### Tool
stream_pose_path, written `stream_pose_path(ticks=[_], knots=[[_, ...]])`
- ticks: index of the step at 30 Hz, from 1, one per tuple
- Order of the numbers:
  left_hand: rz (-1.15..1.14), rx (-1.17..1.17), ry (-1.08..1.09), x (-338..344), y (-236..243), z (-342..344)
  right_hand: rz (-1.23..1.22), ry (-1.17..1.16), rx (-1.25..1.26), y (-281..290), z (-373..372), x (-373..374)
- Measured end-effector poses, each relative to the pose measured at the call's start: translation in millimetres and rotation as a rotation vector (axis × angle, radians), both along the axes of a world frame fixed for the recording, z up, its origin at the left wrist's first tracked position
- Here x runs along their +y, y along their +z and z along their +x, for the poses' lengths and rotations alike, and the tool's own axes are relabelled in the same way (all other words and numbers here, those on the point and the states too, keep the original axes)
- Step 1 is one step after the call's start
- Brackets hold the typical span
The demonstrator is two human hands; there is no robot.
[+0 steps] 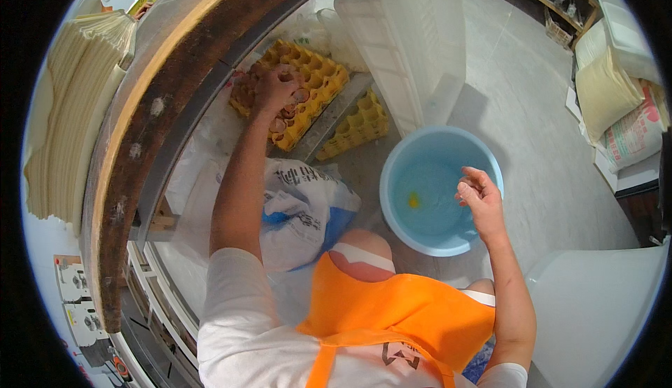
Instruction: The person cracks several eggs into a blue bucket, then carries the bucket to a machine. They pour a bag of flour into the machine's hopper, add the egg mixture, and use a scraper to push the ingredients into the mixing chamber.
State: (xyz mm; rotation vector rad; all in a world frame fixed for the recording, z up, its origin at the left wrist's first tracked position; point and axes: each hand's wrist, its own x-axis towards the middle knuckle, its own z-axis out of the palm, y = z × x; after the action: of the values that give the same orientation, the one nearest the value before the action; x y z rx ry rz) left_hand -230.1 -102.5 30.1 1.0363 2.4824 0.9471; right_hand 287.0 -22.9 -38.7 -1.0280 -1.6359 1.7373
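At the far left, my left hand (274, 92) reaches down into a yellow egg tray (327, 73). Its fingers are bent together over the cups, and whatever they grip is hidden by the hand and shadow. Brownish eggshells (278, 126) lie in the tray's near cups beside it. A light blue tub (393, 216) stands on the floor in front of me, with one yellow yolk (414, 199) at its bottom. Over the tub's right side hovers my right hand (481, 199), its fingers loosely curled with a gap to the thumb and nothing visible in them.
A second yellow egg tray (355, 127) sits beside the first. White-and-blue plastic sacks (308, 202) lie by my knee. Behind the tub stands a tall white plastic crate (399, 45). A wooden table edge (143, 118) curves above my left arm; a white bin (602, 311) is at right.
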Motion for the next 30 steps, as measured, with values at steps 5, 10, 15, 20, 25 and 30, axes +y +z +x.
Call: stream_pose_path(ticks=[5,10,15,20,25,30], knots=[[-0.16,0.228,0.139,2.4,-2.0,-14.6,-0.021,0.011,0.014,1.1,-5.5,-3.0],[0.014,-0.125,-0.145,11.2,30.2,127.7,0.204,0.023,-0.047,10.2,-19.8,-15.7],[0.047,-0.63,-0.575,-0.4,-10.1,275.3,0.466,0.135,-0.081,29.3,-71.1,-52.9],[0.074,-0.384,-0.541,-12.2,-30.5,283.8,0.187,0.185,-0.117,19.7,-62.7,-50.6],[0.096,0.129,-0.134,-3.1,8.0,91.0,0.087,0.082,-0.016,17.8,-45.9,-41.9],[-0.313,0.4,0.241,-56.5,-28.6,-100.8,0.047,0.115,0.022,25.3,-41.5,-36.6]])
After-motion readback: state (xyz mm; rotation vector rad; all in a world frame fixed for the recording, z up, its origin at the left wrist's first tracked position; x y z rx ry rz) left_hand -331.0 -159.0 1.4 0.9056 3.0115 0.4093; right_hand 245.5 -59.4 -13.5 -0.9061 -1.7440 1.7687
